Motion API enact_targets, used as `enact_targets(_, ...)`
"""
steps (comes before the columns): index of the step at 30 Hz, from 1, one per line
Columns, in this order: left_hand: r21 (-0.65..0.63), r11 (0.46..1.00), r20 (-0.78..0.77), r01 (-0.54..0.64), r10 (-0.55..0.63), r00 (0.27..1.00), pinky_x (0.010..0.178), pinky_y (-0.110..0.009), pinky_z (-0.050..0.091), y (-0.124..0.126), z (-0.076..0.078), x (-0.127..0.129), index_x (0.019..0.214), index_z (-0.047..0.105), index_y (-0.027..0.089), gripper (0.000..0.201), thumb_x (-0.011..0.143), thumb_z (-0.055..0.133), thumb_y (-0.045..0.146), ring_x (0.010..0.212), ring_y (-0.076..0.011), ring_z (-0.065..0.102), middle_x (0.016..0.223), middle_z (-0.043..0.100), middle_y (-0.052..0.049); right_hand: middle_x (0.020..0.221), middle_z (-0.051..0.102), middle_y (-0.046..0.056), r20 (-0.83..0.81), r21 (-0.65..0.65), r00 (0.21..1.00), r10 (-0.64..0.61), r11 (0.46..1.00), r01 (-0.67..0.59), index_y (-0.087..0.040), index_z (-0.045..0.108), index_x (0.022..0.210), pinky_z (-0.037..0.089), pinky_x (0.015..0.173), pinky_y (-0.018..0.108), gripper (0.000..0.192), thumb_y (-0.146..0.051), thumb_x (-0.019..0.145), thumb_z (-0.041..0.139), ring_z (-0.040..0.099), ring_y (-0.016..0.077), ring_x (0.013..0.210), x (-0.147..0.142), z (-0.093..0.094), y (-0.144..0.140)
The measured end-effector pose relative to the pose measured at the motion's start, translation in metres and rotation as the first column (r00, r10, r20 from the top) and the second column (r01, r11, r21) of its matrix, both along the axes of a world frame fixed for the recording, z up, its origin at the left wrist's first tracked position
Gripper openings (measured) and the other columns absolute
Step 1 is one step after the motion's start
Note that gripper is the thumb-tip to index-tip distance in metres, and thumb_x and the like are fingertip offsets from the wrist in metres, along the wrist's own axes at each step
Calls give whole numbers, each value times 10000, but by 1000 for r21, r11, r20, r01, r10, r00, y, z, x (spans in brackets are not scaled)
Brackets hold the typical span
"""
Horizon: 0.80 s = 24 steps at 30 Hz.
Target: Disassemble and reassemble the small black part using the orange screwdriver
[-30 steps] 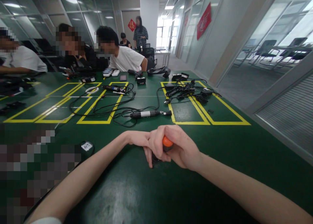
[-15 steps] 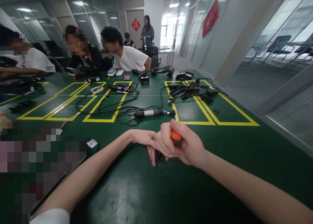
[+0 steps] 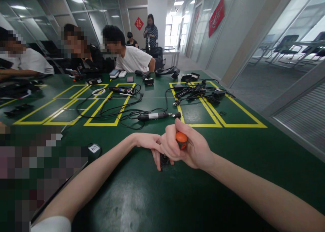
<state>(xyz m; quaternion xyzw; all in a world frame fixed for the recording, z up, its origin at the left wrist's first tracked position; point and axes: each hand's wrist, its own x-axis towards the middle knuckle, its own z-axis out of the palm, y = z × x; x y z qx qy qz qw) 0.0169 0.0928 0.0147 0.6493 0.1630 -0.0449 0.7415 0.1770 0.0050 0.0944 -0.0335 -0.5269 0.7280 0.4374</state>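
Observation:
My right hand point(image 3: 194, 147) is closed around the upright handle of a screwdriver point(image 3: 181, 137). The handle has an orange end and a dark body; its shaft is hidden behind my fingers. Just below, a small black round part point(image 3: 164, 161) lies on the green table point(image 3: 142, 198). My left hand point(image 3: 152, 144) reaches down over this part, with fingers on both sides of it pinning it to the tabletop. Most of the part is covered by my hands, so its exact kind does not show.
Ahead lies a black-and-silver electric screwdriver point(image 3: 157, 116) with its cable. Tangled black cables point(image 3: 195, 93) sit within yellow tape outlines point(image 3: 243, 125). A black device with a white label point(image 3: 94, 148) is at left. Other people sit across the table.
The orange handle end has turned slightly in my right hand, and the grip has shifted a little. My left hand keeps its place on the black part. The view has moved slightly.

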Motion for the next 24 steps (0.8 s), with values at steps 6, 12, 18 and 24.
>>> enact_targets(6,-151,987,-52,60,-68,996,831,-303,637,4,-3,0,1135,754,72,319,927,678,300,793,-201,795,1139,758,-79,499,380,-122,-20,-17,1000,-10,1000,10,-221,486,835,221,403,182,268,-424,965,603,209,63,396,5,-1,0)
enact_targets(12,-68,995,-28,75,-77,997,870,-322,637,6,-3,-2,1186,738,94,390,892,709,348,801,-199,791,1145,771,-65,596,459,-45,12,32,1000,-16,999,15,-159,584,685,222,376,210,435,-435,1017,529,300,55,404,3,-2,3)
enact_targets(18,-56,996,-85,76,-81,993,872,-360,636,7,3,-1,1216,707,114,423,897,668,389,814,-201,786,1128,763,-50,490,325,-119,-21,18,999,36,999,-36,-193,541,827,192,395,192,337,-479,1005,518,202,64,398,3,-2,1)
enact_targets(24,-89,992,-53,84,-89,995,863,-325,615,5,9,-2,1236,685,121,412,896,622,344,796,-168,772,1101,756,-19,555,481,-107,3,3,999,-35,999,35,-230,451,856,211,374,173,231,-388,989,554,236,55,379,1,0,0)
